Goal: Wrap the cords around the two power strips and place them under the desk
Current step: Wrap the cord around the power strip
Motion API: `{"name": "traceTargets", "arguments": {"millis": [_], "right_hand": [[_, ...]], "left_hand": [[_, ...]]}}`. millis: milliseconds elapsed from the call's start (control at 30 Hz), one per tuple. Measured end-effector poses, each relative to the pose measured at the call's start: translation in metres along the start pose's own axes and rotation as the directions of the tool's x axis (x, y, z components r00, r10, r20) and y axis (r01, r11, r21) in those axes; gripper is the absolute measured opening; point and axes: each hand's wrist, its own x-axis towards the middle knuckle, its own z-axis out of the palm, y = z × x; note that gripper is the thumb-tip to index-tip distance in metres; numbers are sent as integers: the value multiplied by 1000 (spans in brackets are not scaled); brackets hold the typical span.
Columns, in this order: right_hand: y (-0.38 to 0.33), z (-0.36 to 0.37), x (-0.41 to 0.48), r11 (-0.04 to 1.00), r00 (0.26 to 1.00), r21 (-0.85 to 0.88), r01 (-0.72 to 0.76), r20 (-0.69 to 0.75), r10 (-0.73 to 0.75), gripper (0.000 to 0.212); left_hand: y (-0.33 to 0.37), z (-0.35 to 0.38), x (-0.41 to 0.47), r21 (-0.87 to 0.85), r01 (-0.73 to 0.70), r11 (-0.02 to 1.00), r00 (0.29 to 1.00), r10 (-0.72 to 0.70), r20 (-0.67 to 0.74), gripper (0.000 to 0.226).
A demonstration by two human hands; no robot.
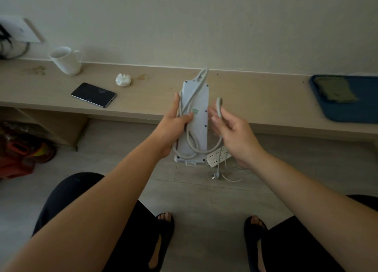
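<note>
My long tan desk (159, 91) runs along the wall. On it sit a white mug (65, 61), a dark phone (93, 94), a crumpled white tissue (123, 80) and a blue tray (347, 99). On the grey floor (204, 194) lies a white power strip (217, 156) with its loose cord (231, 176).

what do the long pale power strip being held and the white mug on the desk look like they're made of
Long pale power strip: likely hard matte plastic, given its moulded back with dark screw holes. Its grey cord looks rubbery, bending in soft loops. White mug: probably glazed ceramic, judging by its thick wall and smooth surface.
</note>
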Motion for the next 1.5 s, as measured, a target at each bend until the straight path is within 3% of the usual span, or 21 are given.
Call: {"name": "traceTargets", "arguments": {"millis": [100,200,333,433,500,567,700,767,833,867,900,967,1033,1167,1300,1400,1500], "right_hand": [[6,5,-2,945,990,-297,134,79,-116,51],[14,9,1,876,976,-436,206,156,-151,56],[25,18,3,704,942,-628,332,262,-211,52],[32,13,9,627,923,-680,379,328,-202,48],[33,7,15,658,914,-654,372,380,-139,45],[29,4,18,754,913,-573,321,399,-85,42],[20,-5,21,907,969,-410,98,247,7,32],[15,-14,24,944,993,-331,-20,103,58,24],[8,-27,31,990,982,-88,-110,-164,94,24],[9,-36,35,990,952,-58,-126,-286,104,24],[10,-45,38,975,933,-163,-148,-350,83,24],[18,-59,41,819,952,-530,-221,-300,63,39],[28,-61,41,725,972,-652,-221,-205,112,49],[39,-56,43,752,980,-636,-173,-185,70,37],[33,-63,44,766,965,-599,-233,-237,108,32],[34,-59,42,824,959,-493,-278,-193,208,34],[28,-56,41,922,943,-227,-313,-188,273,5]], "left_hand": [[-3,7,-2,14,-4,1000,1000,4,12,77],[-1,17,-9,15,3,1000,1000,-4,9,71],[-8,24,-15,37,-44,998,998,42,40,52],[-13,25,-13,35,-23,999,999,21,42,57],[-16,25,-11,15,30,999,999,-30,19,52],[-19,25,-9,-2,86,996,996,-86,6,38],[-22,25,-4,-38,125,991,992,-125,-10,38],[-16,23,-6,-22,117,993,993,-118,-8,59],[-11,16,-6,-27,103,994,995,-102,14,78],[-7,12,-7,-47,84,995,996,-83,26,80],[-2,8,-7,-72,64,995,997,-61,37,79],[7,1,-10,-139,25,990,998,-18,53,74],[16,-4,-12,-199,-11,980,996,29,88,67],[20,-7,-19,-256,-27,966,977,81,200,59],[19,-5,-24,-324,-34,945,952,129,276,48],[19,-9,-19,-312,-40,949,976,105,192,55],[15,-12,-12,-39,-70,997,997,71,38,80]]}}
